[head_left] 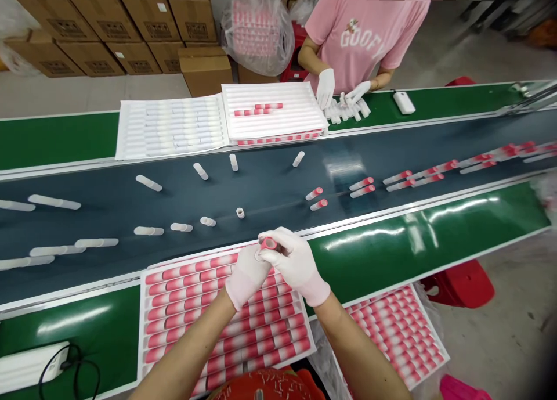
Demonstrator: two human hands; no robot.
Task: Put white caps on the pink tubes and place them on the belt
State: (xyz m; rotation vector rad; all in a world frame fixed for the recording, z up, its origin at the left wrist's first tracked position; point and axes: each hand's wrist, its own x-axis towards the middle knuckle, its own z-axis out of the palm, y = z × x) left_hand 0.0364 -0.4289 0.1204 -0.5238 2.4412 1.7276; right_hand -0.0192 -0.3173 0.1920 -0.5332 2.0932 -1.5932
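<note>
My left hand (249,272) and my right hand (296,263), both in white gloves, meet above the near edge of the conveyor belt (270,185). Between their closed fingers is a small pink tube (269,244), its open round end facing up. My right fingers pinch it from the side; my left fingers close around its lower part, which is mostly hidden. Beneath my wrists lies a white tray (143,330) filled with rows of pink-and-white tubes (191,292). Just past my hands, a short white tube (240,213) stands on the belt.
White tubes (148,183) stand along the belt's left, pink-topped tubes (361,185) along its right. Opposite, a co-worker (361,34) in white gloves handles white pieces (348,111) beside white trays (174,127). Another filled tray (400,336) sits lower right, near a red stool (465,287).
</note>
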